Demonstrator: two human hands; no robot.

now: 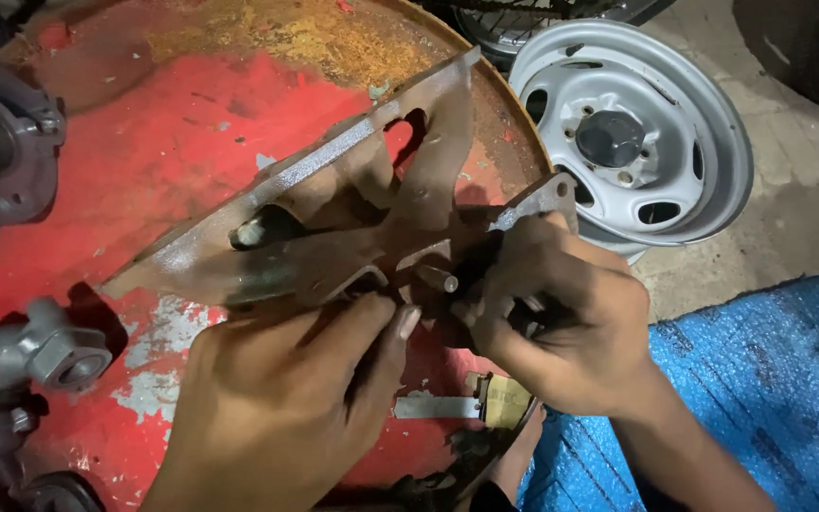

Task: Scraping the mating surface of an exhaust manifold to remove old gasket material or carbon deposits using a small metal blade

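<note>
Both hands are on a greasy metal bracket (334,237), a flat, dark steel plate with cut-out openings and a dull oily sheen, resting on the round red drum top (172,142) that serves as the table, its paint chipped and rusted to yellow at the far edge. The bracket's long axis runs diagonally, low end out beyond the left hand's knuckles, high end pointing up past the right fingers toward a silver steel wheel rim (632,137). The left hand (286,408) has its fingers curled under the plate's near edge, thumb pressed on top, gripping it. The right hand (552,318) has its fingers pinched tight around a small dark part at the bracket's right end, just beside a short shiny stud (438,278). Below the right fingers lies a flat scraper with a yellowish handle (471,405). Grey cast fittings (35,346) sit well left of the left fingers; blue textured sheeting (760,398) lies under the right forearm.
</note>
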